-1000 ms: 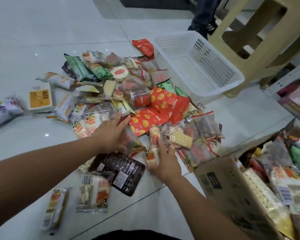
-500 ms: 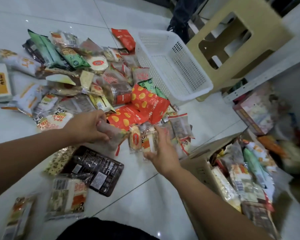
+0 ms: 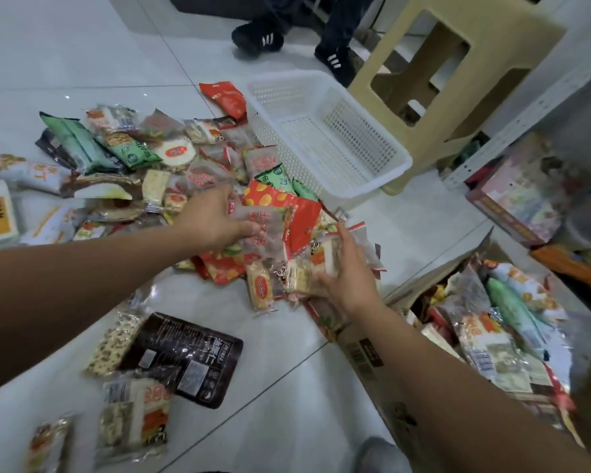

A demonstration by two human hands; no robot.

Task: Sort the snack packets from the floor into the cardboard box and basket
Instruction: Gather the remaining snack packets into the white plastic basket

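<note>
A heap of snack packets point(image 3: 157, 165) covers the white floor. My left hand point(image 3: 212, 220) grips a clear packet with red print point(image 3: 263, 233), lifted above the red chip bags point(image 3: 280, 203). My right hand point(image 3: 345, 271) holds several small clear cracker packets point(image 3: 307, 268) in a bunch just right of it. The white plastic basket point(image 3: 365, 179) lies tilted behind the heap with nothing visible inside. The cardboard box point(image 3: 365, 356) at lower right is packed with packets.
A black pouch point(image 3: 185, 360) and several clear packets point(image 3: 133, 418) lie near me on the floor. A beige plastic stool point(image 3: 458, 73) stands behind the basket. A person's black shoes point(image 3: 260, 39) are at the top. White shelving point(image 3: 539, 107) with goods runs along the right.
My left hand has risen and moved right, lifting the clear red-print packet off the floor. My right hand has gathered the small packets and shifted right, toward the box. The view swung right.
</note>
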